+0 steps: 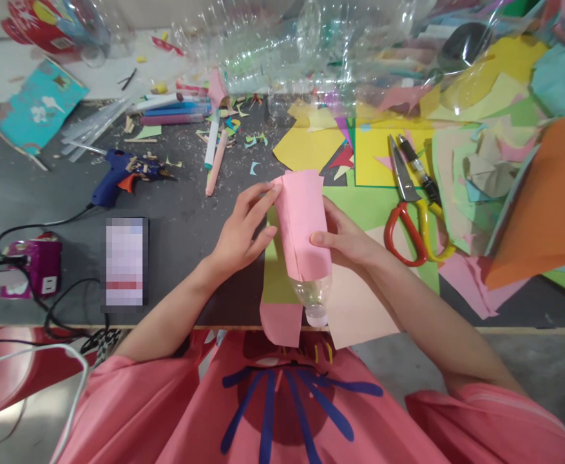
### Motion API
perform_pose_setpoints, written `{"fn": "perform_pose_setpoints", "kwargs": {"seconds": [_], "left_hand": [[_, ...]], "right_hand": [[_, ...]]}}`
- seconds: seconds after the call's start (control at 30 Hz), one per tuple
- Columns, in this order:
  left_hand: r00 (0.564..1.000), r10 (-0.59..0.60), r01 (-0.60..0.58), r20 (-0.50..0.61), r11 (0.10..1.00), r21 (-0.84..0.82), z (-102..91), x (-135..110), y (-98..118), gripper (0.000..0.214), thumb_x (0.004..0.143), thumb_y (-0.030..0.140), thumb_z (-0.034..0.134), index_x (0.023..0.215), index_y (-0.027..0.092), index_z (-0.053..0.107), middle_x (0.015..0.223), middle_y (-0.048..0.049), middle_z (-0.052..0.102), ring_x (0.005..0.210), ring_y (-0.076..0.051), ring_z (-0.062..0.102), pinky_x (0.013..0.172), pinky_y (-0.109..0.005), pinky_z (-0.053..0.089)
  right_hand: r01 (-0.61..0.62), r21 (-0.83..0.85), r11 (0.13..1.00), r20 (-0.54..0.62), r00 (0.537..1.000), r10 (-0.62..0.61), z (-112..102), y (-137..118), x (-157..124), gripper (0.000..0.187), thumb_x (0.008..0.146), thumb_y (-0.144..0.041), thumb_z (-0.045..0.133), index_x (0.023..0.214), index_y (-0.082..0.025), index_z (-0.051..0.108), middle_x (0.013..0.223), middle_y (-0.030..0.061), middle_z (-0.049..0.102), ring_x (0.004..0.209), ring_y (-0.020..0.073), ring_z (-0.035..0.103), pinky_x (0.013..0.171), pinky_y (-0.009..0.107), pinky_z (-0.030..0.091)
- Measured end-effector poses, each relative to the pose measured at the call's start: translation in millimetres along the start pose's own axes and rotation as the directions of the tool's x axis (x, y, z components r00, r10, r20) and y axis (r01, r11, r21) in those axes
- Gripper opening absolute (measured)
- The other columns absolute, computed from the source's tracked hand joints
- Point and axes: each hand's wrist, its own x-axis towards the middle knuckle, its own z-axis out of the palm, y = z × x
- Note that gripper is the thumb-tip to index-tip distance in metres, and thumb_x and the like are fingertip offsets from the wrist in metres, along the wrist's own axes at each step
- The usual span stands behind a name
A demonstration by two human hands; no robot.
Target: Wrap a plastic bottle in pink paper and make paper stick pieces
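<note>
A clear plastic bottle [310,293] lies tilted with its white cap toward me. Pink paper [304,222] is wrapped round its body, and a seam runs lengthwise along the left part. My right hand [343,233] grips the wrapped bottle from the right, thumb on top of the paper and the other fingers hidden behind. My left hand [248,225] has its fingers apart, with the fingertips touching the paper's upper left edge near the seam. Beneath the bottle are a green sheet [359,209], a pale peach sheet [359,309] and a pink piece [281,324].
Scissors [405,212] and a black-handled cutter [420,169] lie to the right beside paper scraps. On the left are a blue glue gun [118,175], a phone [125,263] and cables. Markers [176,109] and several clear bottles [263,45] are at the back.
</note>
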Motion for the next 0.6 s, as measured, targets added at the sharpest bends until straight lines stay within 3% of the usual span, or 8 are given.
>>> {"fn": "perform_pose_setpoints", "kwargs": {"seconds": [0.6], "left_hand": [[1.0, -0.02, 0.02, -0.013, 1.0, 0.014, -3.7, 0.7, -2.6, 0.052, 0.1, 0.046, 0.029, 0.147, 0.026, 0.03, 0.133, -0.0122, 0.05, 0.125, -0.024, 0.051, 0.101, -0.038, 0.05]], "right_hand": [[0.011, -0.049, 0.999, 0.002, 1.0, -0.011, 0.1, -0.5, 0.7, 0.07, 0.059, -0.048, 0.084, 0.121, -0.03, 0.055, 0.125, 0.0051, 0.058, 0.111, 0.0266, 0.056, 0.096, 0.043, 0.047]]}}
